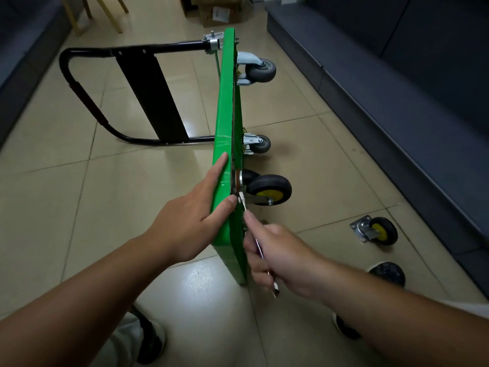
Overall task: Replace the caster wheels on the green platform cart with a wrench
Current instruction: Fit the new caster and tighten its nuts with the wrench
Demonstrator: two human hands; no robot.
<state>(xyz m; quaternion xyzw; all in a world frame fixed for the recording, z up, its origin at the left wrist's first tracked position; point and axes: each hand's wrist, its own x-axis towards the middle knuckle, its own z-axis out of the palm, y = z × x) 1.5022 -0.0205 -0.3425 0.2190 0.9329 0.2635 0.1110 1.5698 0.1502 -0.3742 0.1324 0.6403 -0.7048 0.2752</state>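
While the green platform cart [225, 128] stands tipped on one long edge on the tiled floor [105, 194], its underside faces right and its load face faces left. All positions below are taken from this green deck.

- Black push handle [148, 94]: folded out flat to the left of the deck, hinged at the deck's far end, lying on the tiles.
- Left hand [195, 221]: laid over the deck's upper edge at the near end. Index finger straight along the edge, thumb stretched to the underside rim, nothing pinched.
- Right hand [280, 258]: just right of the deck's near end, fingers curled round the wrench.
- Black caster with yellow hub [268, 190]: mounted on the underside, nearest of three along the upper side, sticking out to the right.
- Two grey casters: one at mid-deck [260, 144], one at the far end [260, 70], both bolted on.
- Loose caster [378, 230]: black tyre, yellow hub, plate attached. On the tiles well right of the deck's near end.
- Wrench [242, 203]: slim, silver. Head up against the underside at the yellow-hub caster's plate, beside the left thumb. Shaft runs back through the right fist, tail showing below it.
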